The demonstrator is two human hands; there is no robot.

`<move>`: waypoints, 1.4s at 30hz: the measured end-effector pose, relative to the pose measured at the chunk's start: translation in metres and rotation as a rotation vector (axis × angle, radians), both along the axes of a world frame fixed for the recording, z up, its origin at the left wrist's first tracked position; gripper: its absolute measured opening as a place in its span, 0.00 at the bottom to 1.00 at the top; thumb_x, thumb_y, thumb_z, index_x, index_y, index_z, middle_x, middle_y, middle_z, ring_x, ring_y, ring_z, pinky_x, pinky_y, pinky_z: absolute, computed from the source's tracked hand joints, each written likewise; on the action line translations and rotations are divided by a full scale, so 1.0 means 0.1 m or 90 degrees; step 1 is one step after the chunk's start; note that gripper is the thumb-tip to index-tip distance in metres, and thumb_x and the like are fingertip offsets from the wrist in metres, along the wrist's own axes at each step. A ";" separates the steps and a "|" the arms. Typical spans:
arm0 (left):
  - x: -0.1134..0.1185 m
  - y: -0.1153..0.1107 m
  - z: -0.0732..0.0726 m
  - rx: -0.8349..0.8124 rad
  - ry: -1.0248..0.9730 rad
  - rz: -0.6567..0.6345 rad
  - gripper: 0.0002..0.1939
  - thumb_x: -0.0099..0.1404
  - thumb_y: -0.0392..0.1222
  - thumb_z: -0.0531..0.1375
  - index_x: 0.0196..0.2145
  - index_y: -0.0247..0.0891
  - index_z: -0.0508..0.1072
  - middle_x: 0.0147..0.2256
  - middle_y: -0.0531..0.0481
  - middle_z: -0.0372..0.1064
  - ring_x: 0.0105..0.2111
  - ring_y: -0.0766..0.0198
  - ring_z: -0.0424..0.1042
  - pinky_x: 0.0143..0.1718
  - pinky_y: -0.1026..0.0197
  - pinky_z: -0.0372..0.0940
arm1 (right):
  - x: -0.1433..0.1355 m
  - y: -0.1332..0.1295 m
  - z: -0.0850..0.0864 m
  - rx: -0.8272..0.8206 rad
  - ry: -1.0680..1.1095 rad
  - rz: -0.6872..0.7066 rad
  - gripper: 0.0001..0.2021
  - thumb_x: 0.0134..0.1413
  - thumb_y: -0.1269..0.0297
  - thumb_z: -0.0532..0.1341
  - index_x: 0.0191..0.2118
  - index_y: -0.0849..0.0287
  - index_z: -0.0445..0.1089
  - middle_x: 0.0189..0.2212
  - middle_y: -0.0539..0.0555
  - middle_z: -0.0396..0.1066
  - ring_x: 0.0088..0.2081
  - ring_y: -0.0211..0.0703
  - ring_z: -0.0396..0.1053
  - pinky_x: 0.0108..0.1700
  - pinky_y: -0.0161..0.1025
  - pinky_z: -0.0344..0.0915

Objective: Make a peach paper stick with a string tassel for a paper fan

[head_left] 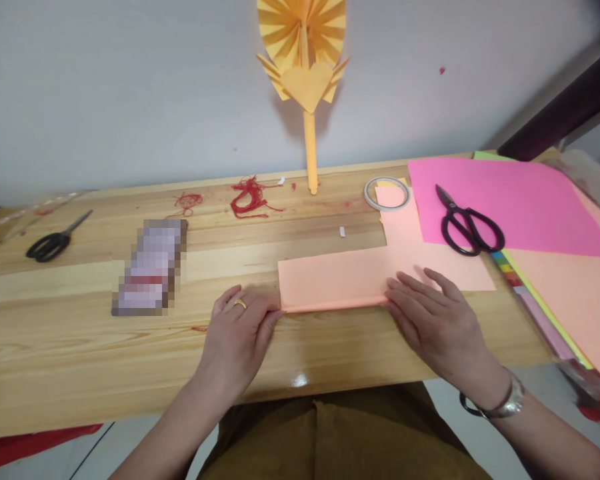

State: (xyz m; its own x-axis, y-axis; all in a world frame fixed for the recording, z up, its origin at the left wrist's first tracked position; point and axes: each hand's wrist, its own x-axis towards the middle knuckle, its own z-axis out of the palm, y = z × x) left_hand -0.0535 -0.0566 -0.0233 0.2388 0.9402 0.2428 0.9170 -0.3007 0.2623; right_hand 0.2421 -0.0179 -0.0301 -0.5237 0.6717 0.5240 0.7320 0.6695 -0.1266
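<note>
A peach paper sheet [333,277] lies flat on the wooden table, its near edge rolled into a thin tube. My left hand [240,330] pinches the left end of that rolled edge between thumb and fingers. At the right end, my right hand [430,320] holds the roll with thumb and fingertips, its other fingers slightly spread. Another peach sheet [430,267] lies under and beyond my right hand.
Large scissors [470,223] rest on pink paper [540,207] at the right, beside a tape roll [387,194]. Small scissors [55,243], a pixelated phone-like object [150,267] and red thread [250,198] lie left. A yellow paper fan [307,87] leans against the wall.
</note>
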 end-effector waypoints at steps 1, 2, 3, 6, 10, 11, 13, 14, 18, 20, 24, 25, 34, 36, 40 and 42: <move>0.00 0.00 0.00 0.018 0.002 -0.005 0.04 0.65 0.36 0.56 0.33 0.41 0.70 0.29 0.54 0.72 0.33 0.61 0.72 0.52 0.48 0.57 | 0.00 0.00 0.00 0.001 0.000 0.001 0.03 0.58 0.72 0.61 0.39 0.60 0.70 0.39 0.54 0.76 0.45 0.48 0.73 0.56 0.52 0.62; 0.01 -0.01 -0.01 0.037 0.006 -0.007 0.03 0.64 0.36 0.56 0.33 0.40 0.70 0.30 0.54 0.73 0.33 0.61 0.72 0.52 0.47 0.57 | 0.00 0.00 0.00 0.001 0.000 0.002 0.03 0.58 0.72 0.61 0.39 0.61 0.70 0.39 0.54 0.76 0.45 0.49 0.73 0.56 0.52 0.62; 0.01 -0.01 -0.01 0.055 0.009 -0.011 0.03 0.64 0.35 0.57 0.33 0.40 0.70 0.30 0.53 0.73 0.34 0.61 0.72 0.52 0.47 0.57 | 0.00 0.00 0.00 0.002 0.001 0.003 0.03 0.58 0.72 0.61 0.39 0.61 0.70 0.39 0.55 0.76 0.45 0.49 0.73 0.55 0.52 0.62; 0.04 -0.02 0.00 0.105 0.012 -0.021 0.04 0.62 0.33 0.59 0.34 0.40 0.71 0.32 0.52 0.74 0.34 0.60 0.72 0.51 0.46 0.59 | 0.00 0.00 0.01 0.005 0.002 0.005 0.03 0.57 0.72 0.61 0.38 0.61 0.70 0.39 0.55 0.76 0.45 0.49 0.73 0.55 0.53 0.62; 0.08 -0.03 0.01 0.160 0.038 -0.020 0.05 0.59 0.32 0.61 0.34 0.40 0.72 0.36 0.49 0.76 0.36 0.57 0.72 0.49 0.43 0.60 | 0.00 0.00 0.01 0.006 -0.002 0.005 0.04 0.57 0.73 0.61 0.39 0.61 0.70 0.39 0.55 0.76 0.45 0.49 0.73 0.55 0.53 0.62; 0.08 -0.03 0.01 0.173 0.050 -0.019 0.06 0.59 0.32 0.62 0.34 0.39 0.73 0.36 0.49 0.76 0.37 0.56 0.72 0.49 0.43 0.60 | 0.00 0.00 0.01 0.005 -0.004 0.004 0.04 0.57 0.72 0.61 0.39 0.61 0.70 0.39 0.55 0.76 0.45 0.49 0.73 0.55 0.53 0.62; 0.10 -0.03 0.01 0.188 0.061 -0.020 0.06 0.58 0.31 0.62 0.34 0.39 0.73 0.36 0.48 0.76 0.37 0.55 0.72 0.48 0.43 0.61 | 0.00 0.00 0.01 0.006 -0.007 0.004 0.04 0.57 0.73 0.61 0.39 0.61 0.70 0.39 0.54 0.76 0.45 0.49 0.73 0.55 0.53 0.62; 0.10 -0.03 0.01 0.189 0.057 -0.022 0.06 0.58 0.31 0.62 0.34 0.39 0.73 0.36 0.48 0.76 0.36 0.56 0.72 0.48 0.44 0.61 | 0.00 0.00 0.01 0.007 -0.006 0.004 0.04 0.57 0.73 0.61 0.38 0.61 0.70 0.39 0.55 0.76 0.45 0.49 0.73 0.55 0.53 0.62; 0.11 -0.03 -0.02 0.194 0.024 -0.022 0.07 0.57 0.30 0.62 0.35 0.37 0.73 0.36 0.47 0.75 0.35 0.59 0.72 0.47 0.48 0.63 | -0.01 0.00 0.02 0.010 0.001 -0.001 0.04 0.57 0.73 0.61 0.39 0.61 0.70 0.39 0.54 0.77 0.44 0.48 0.73 0.55 0.52 0.62; 0.11 -0.03 -0.04 0.199 0.018 -0.012 0.07 0.58 0.31 0.62 0.35 0.37 0.73 0.36 0.47 0.76 0.35 0.59 0.73 0.48 0.48 0.63 | -0.02 0.00 0.02 0.007 0.000 -0.006 0.04 0.57 0.73 0.61 0.39 0.60 0.70 0.39 0.54 0.77 0.44 0.48 0.73 0.55 0.52 0.62; 0.13 -0.03 -0.06 0.192 0.018 0.008 0.07 0.59 0.31 0.61 0.36 0.39 0.74 0.36 0.48 0.76 0.37 0.59 0.73 0.50 0.49 0.60 | -0.02 -0.01 0.01 0.005 0.000 -0.012 0.05 0.56 0.73 0.61 0.39 0.60 0.70 0.39 0.55 0.76 0.45 0.47 0.73 0.56 0.51 0.62; 0.13 -0.02 -0.06 0.191 0.017 0.009 0.07 0.59 0.31 0.61 0.35 0.39 0.74 0.36 0.49 0.76 0.37 0.59 0.73 0.51 0.49 0.59 | -0.02 -0.01 0.01 0.006 0.001 -0.012 0.05 0.56 0.73 0.62 0.39 0.61 0.70 0.39 0.55 0.76 0.45 0.47 0.73 0.56 0.52 0.62; 0.11 -0.04 -0.02 0.171 0.057 -0.008 0.09 0.60 0.31 0.60 0.38 0.40 0.74 0.37 0.50 0.77 0.37 0.58 0.73 0.50 0.45 0.58 | -0.02 0.00 0.01 0.003 0.001 -0.013 0.04 0.56 0.73 0.61 0.38 0.60 0.71 0.39 0.54 0.76 0.45 0.46 0.73 0.57 0.50 0.60; 0.11 -0.04 -0.03 0.178 0.069 -0.008 0.09 0.60 0.32 0.61 0.38 0.41 0.74 0.37 0.50 0.77 0.37 0.58 0.73 0.51 0.44 0.58 | -0.02 0.00 0.01 0.005 0.000 -0.011 0.05 0.56 0.73 0.61 0.38 0.61 0.71 0.39 0.54 0.76 0.45 0.46 0.73 0.57 0.50 0.60; 0.12 -0.02 -0.02 0.184 0.085 -0.005 0.07 0.59 0.33 0.61 0.37 0.41 0.74 0.37 0.50 0.77 0.38 0.56 0.73 0.51 0.43 0.58 | -0.02 0.01 0.01 0.011 -0.002 -0.008 0.05 0.56 0.73 0.62 0.38 0.61 0.70 0.38 0.54 0.76 0.44 0.46 0.73 0.57 0.50 0.60; 0.12 -0.01 -0.02 0.186 0.093 -0.006 0.07 0.60 0.33 0.61 0.36 0.41 0.74 0.37 0.49 0.77 0.39 0.56 0.72 0.51 0.43 0.58 | -0.02 0.01 0.01 0.009 -0.004 -0.009 0.04 0.56 0.73 0.62 0.38 0.61 0.70 0.39 0.54 0.76 0.44 0.46 0.73 0.57 0.51 0.60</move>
